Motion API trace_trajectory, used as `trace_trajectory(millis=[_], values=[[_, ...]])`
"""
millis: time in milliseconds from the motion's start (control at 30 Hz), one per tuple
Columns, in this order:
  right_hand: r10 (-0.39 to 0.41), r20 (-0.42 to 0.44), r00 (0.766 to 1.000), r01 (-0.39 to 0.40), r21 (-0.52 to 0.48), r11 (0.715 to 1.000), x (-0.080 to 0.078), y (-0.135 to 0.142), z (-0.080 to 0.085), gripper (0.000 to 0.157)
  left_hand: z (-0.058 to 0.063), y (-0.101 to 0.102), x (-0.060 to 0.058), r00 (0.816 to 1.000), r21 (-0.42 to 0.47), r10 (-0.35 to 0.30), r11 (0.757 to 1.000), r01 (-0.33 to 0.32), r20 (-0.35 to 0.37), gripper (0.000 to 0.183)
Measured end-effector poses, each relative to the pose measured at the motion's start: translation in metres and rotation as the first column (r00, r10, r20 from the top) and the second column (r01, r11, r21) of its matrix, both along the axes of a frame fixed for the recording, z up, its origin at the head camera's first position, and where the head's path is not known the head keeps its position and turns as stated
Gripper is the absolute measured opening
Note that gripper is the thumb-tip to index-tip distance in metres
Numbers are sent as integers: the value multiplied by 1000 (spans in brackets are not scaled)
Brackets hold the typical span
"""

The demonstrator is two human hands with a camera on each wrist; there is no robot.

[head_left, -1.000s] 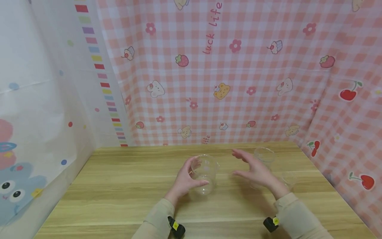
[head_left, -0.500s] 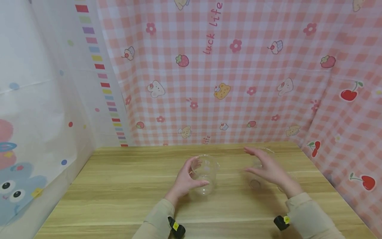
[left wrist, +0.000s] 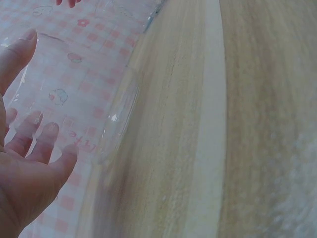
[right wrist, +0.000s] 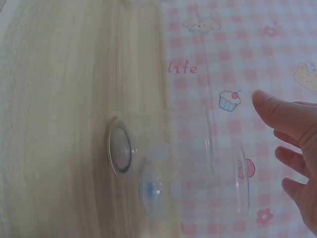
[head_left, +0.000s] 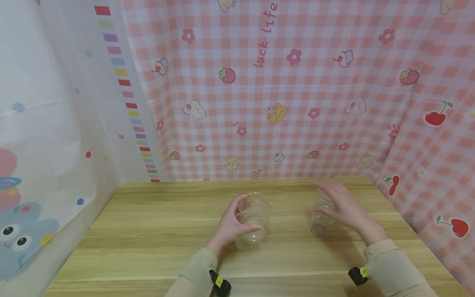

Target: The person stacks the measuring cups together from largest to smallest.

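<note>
My left hand holds a clear, wide-mouthed cup from its left side, thumb in front and fingers behind. In the left wrist view the transparent wall of this cup lies beside the fingers. Farther right, my right hand is spread at the upper part of a narrower clear cup, overlapping it. The right wrist view shows this cup's dark-ringed base and another clear cup close beside it. There, the thumb and fingers are apart from both rims.
The cups stand on a wood-grain table. A pink checked cloth hangs behind its back edge, and a white printed cloth hangs at the left. Black cameras sit on both wrists.
My right hand has moved right, from between the cups to the narrower cup, with its fingers still spread. The left hand and its cup have stayed in place.
</note>
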State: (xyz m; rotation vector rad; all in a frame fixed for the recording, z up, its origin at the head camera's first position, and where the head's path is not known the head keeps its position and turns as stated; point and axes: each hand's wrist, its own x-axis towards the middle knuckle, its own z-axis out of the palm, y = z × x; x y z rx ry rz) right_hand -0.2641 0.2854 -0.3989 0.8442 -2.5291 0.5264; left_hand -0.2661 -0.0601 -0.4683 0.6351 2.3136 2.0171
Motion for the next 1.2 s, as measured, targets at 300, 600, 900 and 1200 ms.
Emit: trace_trajectory(millis=[300, 600, 900, 1200], values=[[11, -200, 980, 9, 102, 995, -10, 16, 1, 79, -1, 0, -2, 1000, 8, -2, 1000, 2, -6, 92], [58, -213, 975, -18, 186, 982, -16, 29, 1, 88, -3, -1, -2, 1000, 4, -5, 1000, 5, -15, 91], [80, -99, 992, -51, 267, 962, -24, 34, 4, 86, -2, -1, -1, 1000, -9, 0, 1000, 0, -16, 93], [12, 128, 992, -51, 310, 949, -28, 33, 14, 73, -3, -1, -2, 1000, -10, 4, 1000, -4, -16, 93]])
